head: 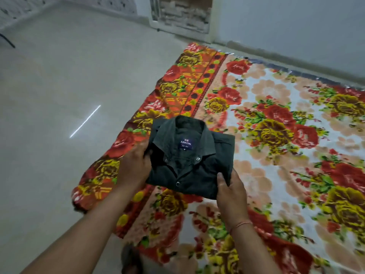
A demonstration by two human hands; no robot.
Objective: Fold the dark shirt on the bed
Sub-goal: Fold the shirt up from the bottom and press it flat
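Head view: dark shirt (pixel 189 159) folded into a compact rectangle, collar up, over the floral blanket (pixel 276 135). Left hand (pixel 134 167) gripping its left edge, fingers tucked beneath. Right hand (pixel 231 192) pinching the near right corner, thumb on top, forearms extended forward.

Dark green-black shirt (pixel 194 159) with navy label (pixel 186 143), red, yellow and cream floral blanket (pixel 286 125), pale grey floor (pixel 69 76), orange wrist thread (pixel 240 225)

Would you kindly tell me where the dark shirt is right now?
The folded dark shirt sits centre-frame in the head view, held between the left hand and right hand, over the floral blanket's left border.
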